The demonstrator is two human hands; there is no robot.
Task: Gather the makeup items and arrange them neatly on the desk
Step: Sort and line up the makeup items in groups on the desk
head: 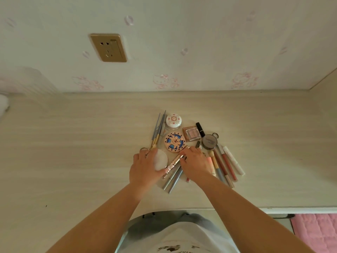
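Note:
Makeup items lie bunched on the pale wooden desk [91,143]. My left hand [144,168] rests on a round white hand mirror [161,158] with a ring at its top. My right hand [196,164] pinches the tip of an ornate metallic brush [172,166] lying beside the mirror. Above them sit a blue-and-orange patterned compact [175,142], a white round jar [173,121], a clear square blush case [191,134], a black lipstick [200,129] and a dark round compact [209,141]. Thin brushes [158,130] lie at the left; lip pencils and tubes [228,164] fan out at the right.
The desk meets a wall with pink cartoon wallpaper and a gold socket [108,48]. A side panel [324,99] closes the desk at the right. The front edge [273,209] runs near my body, with a pink mat [315,229] on the floor beyond it.

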